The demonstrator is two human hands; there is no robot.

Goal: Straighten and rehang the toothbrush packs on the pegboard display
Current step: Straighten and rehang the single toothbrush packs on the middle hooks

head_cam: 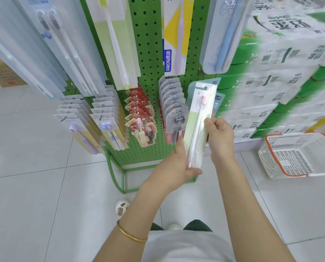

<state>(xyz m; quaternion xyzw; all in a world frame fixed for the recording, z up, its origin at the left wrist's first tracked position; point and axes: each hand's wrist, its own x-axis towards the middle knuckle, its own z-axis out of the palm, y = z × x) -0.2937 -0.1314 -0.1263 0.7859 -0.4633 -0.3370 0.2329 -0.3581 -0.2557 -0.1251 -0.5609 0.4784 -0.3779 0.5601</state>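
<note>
While rows of hanging packs (pixel 71 118) crowd the lower left of the green pegboard (pixel 148 53), cards stacked one behind another on their pegs, the red-carded packs (pixel 140 118) near its middle fan out unevenly and probably want squaring. On the pegboard's upper right, a tall pack (pixel 174 35) reads "FROG" beside 青蛙 on a blue strip. Before the pegboard's lower right corner, the left hand (pixel 178 163) cups the bottom end of the toothbrush pack (pixel 199 118), thumb curled under it, and the right hand (pixel 220 137) pinches its right edge at mid-length. The two grips keep it upright, hang hole topmost, likely to meet a peg. Right of the pegboard, stacked cases (pixel 290 72) carry blurred print I cannot read, and a white basket (pixel 297 156) sits below them.
</note>
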